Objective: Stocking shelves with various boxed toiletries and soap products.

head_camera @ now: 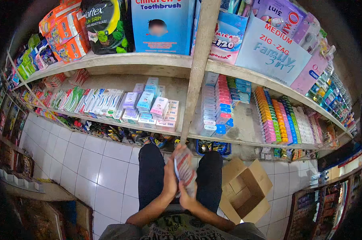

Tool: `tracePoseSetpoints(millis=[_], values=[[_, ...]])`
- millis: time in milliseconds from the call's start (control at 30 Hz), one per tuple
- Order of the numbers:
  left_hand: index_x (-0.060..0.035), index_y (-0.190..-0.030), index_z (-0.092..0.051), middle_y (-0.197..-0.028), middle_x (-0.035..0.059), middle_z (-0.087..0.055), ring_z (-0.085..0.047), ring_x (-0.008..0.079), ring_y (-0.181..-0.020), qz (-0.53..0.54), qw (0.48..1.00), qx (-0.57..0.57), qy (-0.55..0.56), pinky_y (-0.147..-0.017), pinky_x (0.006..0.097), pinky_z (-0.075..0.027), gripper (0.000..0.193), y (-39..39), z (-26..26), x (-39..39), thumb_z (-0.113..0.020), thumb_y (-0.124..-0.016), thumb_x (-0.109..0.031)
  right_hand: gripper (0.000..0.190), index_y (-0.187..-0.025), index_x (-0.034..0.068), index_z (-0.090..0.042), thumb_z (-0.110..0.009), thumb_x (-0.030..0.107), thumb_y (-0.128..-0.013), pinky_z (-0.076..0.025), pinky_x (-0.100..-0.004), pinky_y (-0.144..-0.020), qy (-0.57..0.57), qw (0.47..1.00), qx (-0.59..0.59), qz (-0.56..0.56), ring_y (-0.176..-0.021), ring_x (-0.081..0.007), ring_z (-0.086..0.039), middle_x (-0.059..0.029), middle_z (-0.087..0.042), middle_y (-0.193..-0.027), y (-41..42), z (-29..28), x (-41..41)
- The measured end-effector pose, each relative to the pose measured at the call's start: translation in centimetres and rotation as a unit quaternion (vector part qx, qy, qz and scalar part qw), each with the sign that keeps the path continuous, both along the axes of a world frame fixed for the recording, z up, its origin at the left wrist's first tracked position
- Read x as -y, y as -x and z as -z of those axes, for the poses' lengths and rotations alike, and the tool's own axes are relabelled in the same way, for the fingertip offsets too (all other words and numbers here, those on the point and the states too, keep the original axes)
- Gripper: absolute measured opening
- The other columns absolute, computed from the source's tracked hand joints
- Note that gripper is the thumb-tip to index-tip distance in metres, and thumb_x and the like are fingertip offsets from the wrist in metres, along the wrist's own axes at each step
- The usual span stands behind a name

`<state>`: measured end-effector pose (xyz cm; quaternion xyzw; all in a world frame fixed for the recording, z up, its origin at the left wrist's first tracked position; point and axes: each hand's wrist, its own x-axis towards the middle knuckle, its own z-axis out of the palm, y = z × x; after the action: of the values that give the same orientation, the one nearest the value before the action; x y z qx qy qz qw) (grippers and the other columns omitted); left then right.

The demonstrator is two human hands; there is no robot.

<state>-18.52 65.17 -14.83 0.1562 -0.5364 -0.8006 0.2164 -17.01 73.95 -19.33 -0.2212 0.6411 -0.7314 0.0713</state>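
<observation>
Between my knees I hold a plastic-wrapped pack (187, 169) with red and pale stripes, somewhat blurred. My left hand (170, 177) grips it along its left side, fingers up near its top. Lower down, my right hand (185, 195) pinches its near edge. Past the pack stands a wooden shelf post (196, 78). Behind it, the middle shelf carries small stacked soap boxes (146, 101), toothpaste cartons (104, 102) and, farther right, rows of coloured small boxes (278, 120).
An open cardboard box (247, 192) sits on the tiled floor at my right. A blue basket (214, 147) with packets is under the shelf. The upper shelf edge (166, 60) holds toothbrush boxes and pad packs. More stocked shelves (319, 207) stand at both sides.
</observation>
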Motion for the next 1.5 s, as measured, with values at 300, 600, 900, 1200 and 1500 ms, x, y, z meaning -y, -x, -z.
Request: tracePoseSetpoints(millis=[300,600,900,1200,1500], values=[[-0.0038,-0.146,-0.02,-0.152,0.0105,-0.023,-0.022,0.0204,-0.14,0.117,0.974,-0.023,-0.193,-0.114,0.0347,-0.014,0.079,-0.2,-0.2,0.3,-0.018,-0.094,-0.062,0.061,-0.138,-0.004,-0.036,-0.058,0.009,-0.083,-0.014,-0.0461,-0.113,-0.06,0.991,0.01,-0.116,-0.141,-0.0353,-0.019,-0.0241,-0.025,-0.149,3.9,-0.8,-1.0],[-0.0042,-0.146,-0.022,-0.153,0.0118,-0.019,-0.024,0.022,-0.139,0.096,0.975,0.004,-0.201,-0.114,0.0367,-0.018,0.084,0.7,-0.5,0.6,-0.02,-0.091,-0.068,0.052,-0.132,-0.005,-0.043,-0.054,0.002,-0.082,-0.027,-0.0395,-0.108,-0.067,0.993,-0.021,-0.1,-0.135,-0.0314,-0.031,-0.0236,-0.033,-0.144,4.8,-3.3,-1.1],[-0.0019,-0.118,-0.044,-0.127,0.0232,-0.053,-0.034,0.0324,-0.134,0.132,0.921,-0.267,-0.249,-0.113,0.0423,-0.016,0.08,2.6,-0.5,4.6,-0.008,-0.091,-0.067,0.046,-0.134,-0.001,-0.041,-0.051,0.021,-0.094,-0.038,-0.0354,-0.101,0.117,0.93,0.343,-0.066,-0.118,-0.0223,-0.05,-0.0124,-0.053,-0.127,2.4,-3.8,-4.0],[-0.0101,-0.112,-0.026,-0.099,0.0158,-0.064,-0.045,0.0336,-0.124,0.01,0.939,-0.211,0.272,-0.108,0.0521,-0.02,0.046,3.4,0.6,3.0,-0.057,-0.09,-0.036,0.044,-0.133,0.002,-0.04,-0.044,0.029,-0.099,-0.044,-0.0399,-0.097,0.236,0.816,0.519,-0.099,-0.112,-0.0235,-0.055,-0.0115,-0.054,-0.126,4.1,-6.7,-2.6],[-0.0083,-0.11,-0.033,-0.085,0.0081,-0.062,-0.061,0.0257,-0.098,-0.064,0.938,-0.22,0.258,-0.092,0.0449,-0.043,0.058,2.4,0.0,3.9,-0.078,-0.073,-0.011,0.042,-0.133,0.0,-0.041,-0.051,0.018,-0.096,-0.045,-0.0378,-0.095,0.113,0.938,0.326,-0.025,-0.112,-0.0237,-0.054,-0.0126,-0.054,-0.123,4.9,-5.2,-4.6]])
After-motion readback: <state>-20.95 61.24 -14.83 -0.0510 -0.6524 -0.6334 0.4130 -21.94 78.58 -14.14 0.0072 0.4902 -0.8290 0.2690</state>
